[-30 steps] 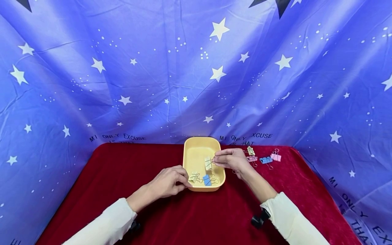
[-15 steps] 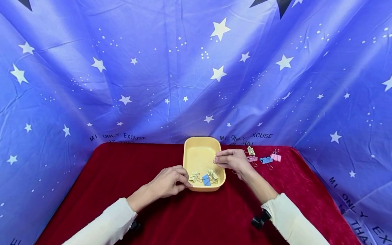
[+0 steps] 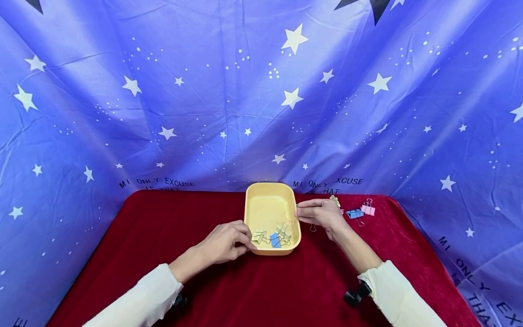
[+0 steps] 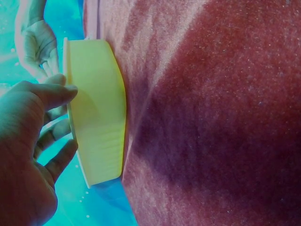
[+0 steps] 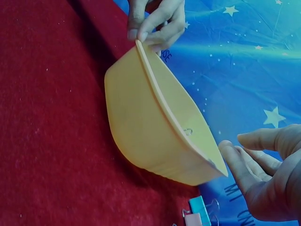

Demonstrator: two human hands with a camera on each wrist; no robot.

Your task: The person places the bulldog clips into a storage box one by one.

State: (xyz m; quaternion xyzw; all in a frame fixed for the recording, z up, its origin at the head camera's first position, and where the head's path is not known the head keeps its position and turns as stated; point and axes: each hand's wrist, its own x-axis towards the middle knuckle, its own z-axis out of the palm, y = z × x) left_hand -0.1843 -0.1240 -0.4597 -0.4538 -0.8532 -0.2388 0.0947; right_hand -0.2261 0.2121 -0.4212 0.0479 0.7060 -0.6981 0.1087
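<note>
A yellow plastic box [image 3: 263, 211] stands on the red cloth. My left hand [image 3: 229, 241] pinches its rim at the near left corner, thumb outside and fingertips over the edge, as the left wrist view shows. Inside, near the front, lie a pale yellow binder clip [image 3: 259, 236], a blue binder clip [image 3: 275, 240] and a second pale yellow binder clip [image 3: 284, 232]. Just past the right rim is my right hand [image 3: 323, 215], its fingers loosely extended and holding nothing. That hand partly covers some clips lying on the cloth beneath and behind it.
Right of the box, on the red cloth [image 3: 171, 213], lie a blue binder clip [image 3: 355, 214], a pink binder clip [image 3: 368, 208] and a partly covered yellow-green binder clip [image 3: 335, 200]. A wire handle [image 3: 313, 228] shows below the right hand. Behind hangs a blue star-printed curtain [image 3: 220, 113].
My right hand let a pale yellow binder clip fall into the box, beside the blue one, then moved right, out past the rim. The left hand and the box stayed in place.
</note>
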